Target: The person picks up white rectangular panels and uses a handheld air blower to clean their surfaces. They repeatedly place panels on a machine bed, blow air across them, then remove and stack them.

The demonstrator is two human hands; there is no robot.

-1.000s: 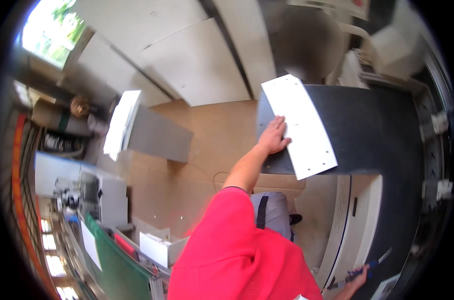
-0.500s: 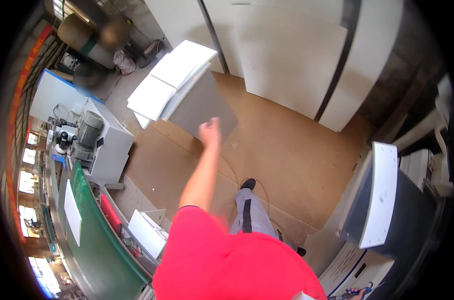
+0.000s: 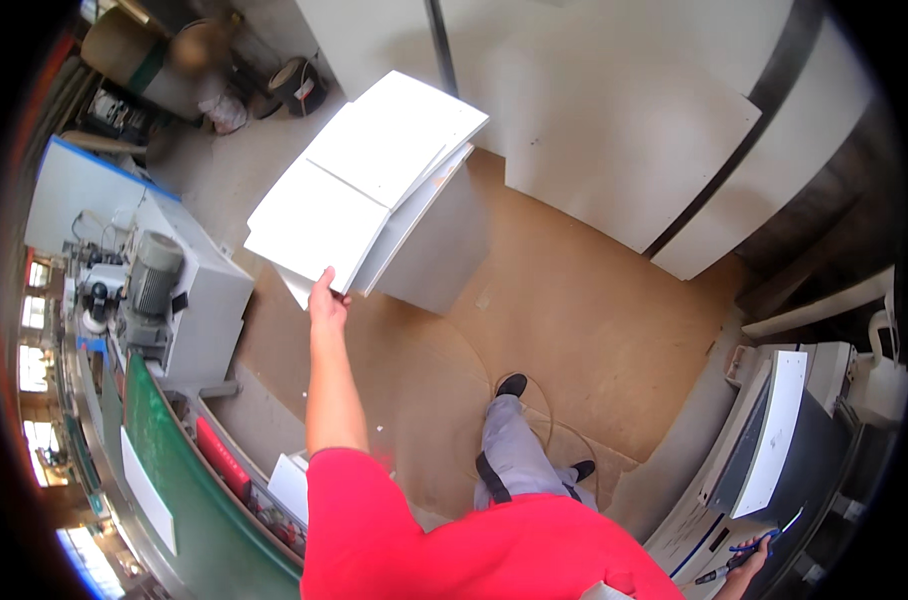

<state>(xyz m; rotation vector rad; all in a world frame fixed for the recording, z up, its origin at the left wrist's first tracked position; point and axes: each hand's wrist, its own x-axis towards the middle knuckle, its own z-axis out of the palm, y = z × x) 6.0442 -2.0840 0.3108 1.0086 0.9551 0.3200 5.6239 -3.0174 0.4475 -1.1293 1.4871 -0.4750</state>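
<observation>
My left hand is at the near edge of a white panel on top of a stack, its thumb over the edge and its fingers curled below. A second white panel lies behind it on the same stack, and more boards show beneath. Far to the right, my right hand is closed round a blue air blow gun with a thin nozzle and a dark hose fitting. Near that hand a narrow white panel with small holes rests on a dark machine top.
Large white boards lean at the back. A brown floor sheet carries a thin hose near my feet. On the left stand a grey motor and a green belt bearing a white strip.
My left hand has moved left from beside the stack onto the panel's near edge. The view has shifted, and the right hand with the blow gun shows more fully.
</observation>
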